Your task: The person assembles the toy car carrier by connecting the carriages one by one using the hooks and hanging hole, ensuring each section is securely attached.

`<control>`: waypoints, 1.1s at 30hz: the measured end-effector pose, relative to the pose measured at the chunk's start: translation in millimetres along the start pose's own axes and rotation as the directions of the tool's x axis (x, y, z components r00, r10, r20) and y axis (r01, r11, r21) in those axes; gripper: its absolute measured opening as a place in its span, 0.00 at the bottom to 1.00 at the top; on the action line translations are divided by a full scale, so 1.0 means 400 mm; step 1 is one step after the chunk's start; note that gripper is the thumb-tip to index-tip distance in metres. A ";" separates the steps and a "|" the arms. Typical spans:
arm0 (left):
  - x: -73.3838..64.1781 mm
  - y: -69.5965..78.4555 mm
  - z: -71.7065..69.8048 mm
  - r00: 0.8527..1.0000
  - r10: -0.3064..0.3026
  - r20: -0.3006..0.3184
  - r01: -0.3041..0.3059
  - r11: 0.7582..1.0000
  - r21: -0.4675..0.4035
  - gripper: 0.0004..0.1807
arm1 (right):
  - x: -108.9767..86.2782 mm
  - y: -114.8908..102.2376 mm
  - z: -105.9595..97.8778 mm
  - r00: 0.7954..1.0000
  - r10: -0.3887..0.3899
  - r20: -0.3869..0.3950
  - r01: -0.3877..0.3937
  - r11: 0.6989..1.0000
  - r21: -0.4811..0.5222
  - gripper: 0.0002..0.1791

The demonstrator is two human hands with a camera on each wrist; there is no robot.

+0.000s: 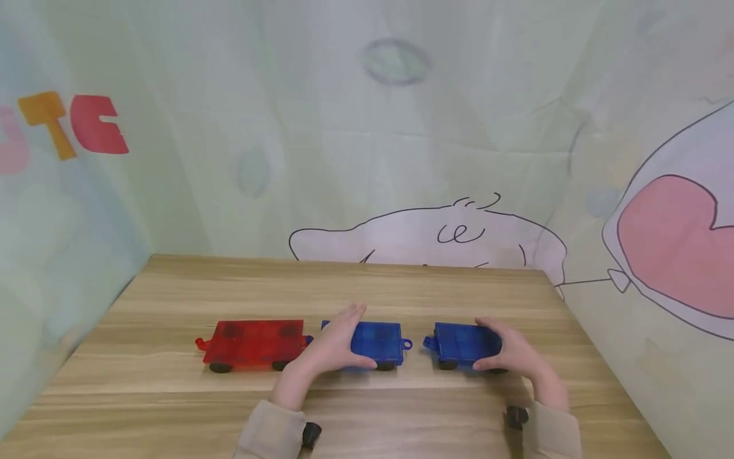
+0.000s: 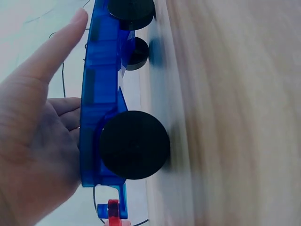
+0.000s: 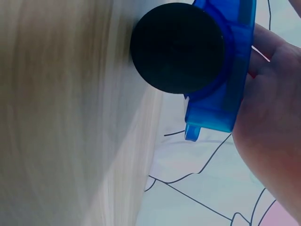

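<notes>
Three flat toy train cars with black wheels stand in a row. The red car is at the left, its right end joined to the middle blue car; a blue hook sits in a red ring in the left wrist view. My left hand grips the middle blue car across its width, thumb on the near side and fingers at the far side. My right hand holds the right blue car by its right end. A short gap separates the middle car's ring from the right car's hook.
The wooden table carries all the cars, wheels down. A printed cloth with a cartoon outline hangs behind it and at both sides. A black device shows at the left wrist, and another black device at the right wrist.
</notes>
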State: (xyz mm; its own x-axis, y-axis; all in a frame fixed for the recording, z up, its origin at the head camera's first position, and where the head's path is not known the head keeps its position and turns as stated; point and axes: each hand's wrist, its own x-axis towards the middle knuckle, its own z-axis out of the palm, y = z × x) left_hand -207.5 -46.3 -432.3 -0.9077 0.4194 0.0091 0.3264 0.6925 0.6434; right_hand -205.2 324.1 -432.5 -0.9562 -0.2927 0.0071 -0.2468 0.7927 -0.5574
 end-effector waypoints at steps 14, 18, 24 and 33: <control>0.003 -0.014 0.008 0.999 0.013 0.031 -0.013 1.000 0.000 0.52 | 0.006 -0.009 0.010 1.000 -0.005 0.017 0.005 1.000 -0.008 0.49; 0.002 -0.017 0.007 0.999 0.016 0.038 -0.016 1.000 0.000 0.52 | 0.007 -0.012 0.012 1.000 -0.005 0.024 0.005 1.000 -0.002 0.49; 0.006 -0.019 0.006 0.999 0.015 0.031 -0.014 0.999 -0.028 0.53 | 0.012 -0.011 0.013 1.000 -0.015 0.024 0.015 1.000 -0.001 0.49; 0.009 -0.024 0.007 0.999 0.018 0.027 -0.017 0.999 -0.049 0.53 | 0.021 -0.016 0.018 0.999 -0.033 0.023 0.034 0.999 -0.027 0.49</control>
State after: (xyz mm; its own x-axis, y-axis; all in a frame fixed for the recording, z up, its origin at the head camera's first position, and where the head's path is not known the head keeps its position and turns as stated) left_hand -213.0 -49.8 -440.6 -0.8940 0.4480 0.0001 0.3286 0.6557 0.6798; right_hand -210.3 312.8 -434.6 -0.9437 -0.3308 0.0069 -0.2830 0.7963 -0.5346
